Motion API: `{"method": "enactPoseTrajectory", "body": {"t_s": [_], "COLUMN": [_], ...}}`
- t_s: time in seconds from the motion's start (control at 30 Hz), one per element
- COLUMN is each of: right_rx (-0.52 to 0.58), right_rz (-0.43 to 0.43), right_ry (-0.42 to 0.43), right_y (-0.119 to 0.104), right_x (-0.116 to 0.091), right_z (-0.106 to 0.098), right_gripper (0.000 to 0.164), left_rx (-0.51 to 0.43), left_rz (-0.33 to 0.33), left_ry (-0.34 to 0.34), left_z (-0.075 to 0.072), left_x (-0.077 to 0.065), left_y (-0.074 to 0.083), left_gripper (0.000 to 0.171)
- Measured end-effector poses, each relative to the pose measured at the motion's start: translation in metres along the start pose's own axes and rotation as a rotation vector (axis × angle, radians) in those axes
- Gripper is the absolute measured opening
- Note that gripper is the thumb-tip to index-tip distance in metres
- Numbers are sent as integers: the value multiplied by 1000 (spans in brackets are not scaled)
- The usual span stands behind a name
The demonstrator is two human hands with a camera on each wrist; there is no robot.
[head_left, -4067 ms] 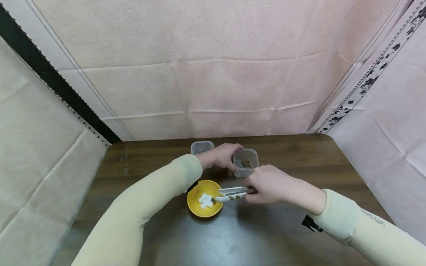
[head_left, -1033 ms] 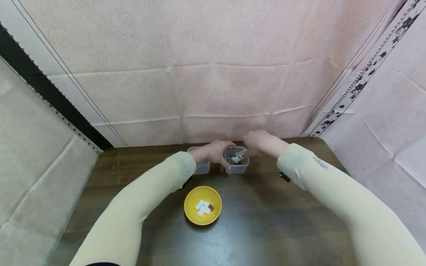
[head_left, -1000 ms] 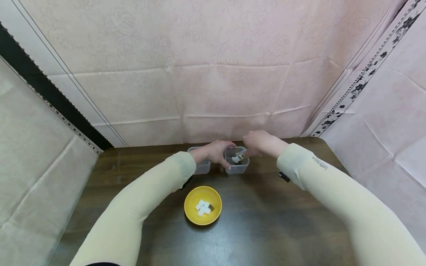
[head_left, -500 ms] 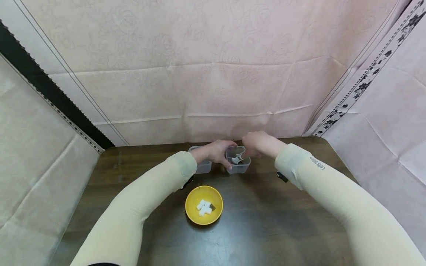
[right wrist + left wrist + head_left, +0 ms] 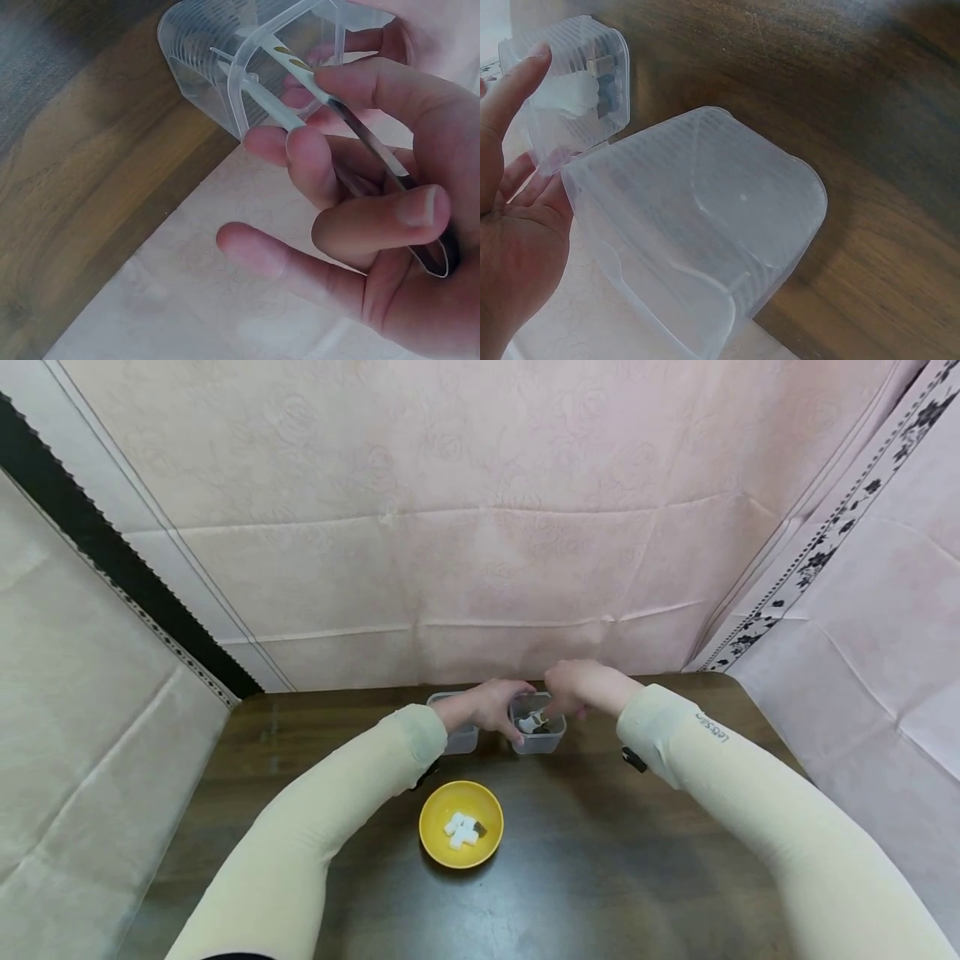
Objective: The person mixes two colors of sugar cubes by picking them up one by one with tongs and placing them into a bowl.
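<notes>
My left hand steadies a clear plastic container, thumb on the near side and fingers on the far side. In the left wrist view, small brown chunks lie inside this container. My right hand holds tongs with white, leaf-patterned ends and a metal bend. The white ends of the tongs reach down into the container, close to the chunks. In front stands a yellow bowl with several white cubes and one brown chunk.
A second clear container stands just left of the first, partly under my left wrist; it also fills much of the left wrist view. Cloth hangs behind the dark wooden table and at both sides.
Four seconds ago the tongs were over the yellow bowl with a brown chunk; since then the right hand has moved forward and dipped them into the container. The left hand keeps its hold.
</notes>
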State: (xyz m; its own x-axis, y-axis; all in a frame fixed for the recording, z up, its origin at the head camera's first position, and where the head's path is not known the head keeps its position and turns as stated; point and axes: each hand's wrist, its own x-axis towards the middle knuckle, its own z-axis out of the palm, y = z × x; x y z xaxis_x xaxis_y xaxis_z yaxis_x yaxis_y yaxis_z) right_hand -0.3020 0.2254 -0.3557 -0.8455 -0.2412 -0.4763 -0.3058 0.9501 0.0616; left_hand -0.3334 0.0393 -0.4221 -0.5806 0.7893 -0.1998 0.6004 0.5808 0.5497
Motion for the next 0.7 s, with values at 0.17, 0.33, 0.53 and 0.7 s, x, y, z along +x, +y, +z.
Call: {"method": "enactPoseTrajectory", "body": {"t_s": [0.17,0.33,0.53,0.7], "right_rx": [-14,22,-7,15], "right_rz": [29,44,38,43], "right_ry": [3,-14,1,-9], "right_y": [-10,-11,-16,-20], "right_x": [-13,-9,-8,-4], "right_z": [-5,-5,-2,-2], "right_gripper": [32,31,31,28], "left_rx": [-7,-18,-10,-8], "left_rz": [-1,-14,-6,-2], "left_ry": [-8,-3,-8,-8], "left_z": [0,1,0,0], "left_x": [-1,-1,0,0], "left_y": [1,1,0,-1], "left_gripper": [93,93,93,92]}}
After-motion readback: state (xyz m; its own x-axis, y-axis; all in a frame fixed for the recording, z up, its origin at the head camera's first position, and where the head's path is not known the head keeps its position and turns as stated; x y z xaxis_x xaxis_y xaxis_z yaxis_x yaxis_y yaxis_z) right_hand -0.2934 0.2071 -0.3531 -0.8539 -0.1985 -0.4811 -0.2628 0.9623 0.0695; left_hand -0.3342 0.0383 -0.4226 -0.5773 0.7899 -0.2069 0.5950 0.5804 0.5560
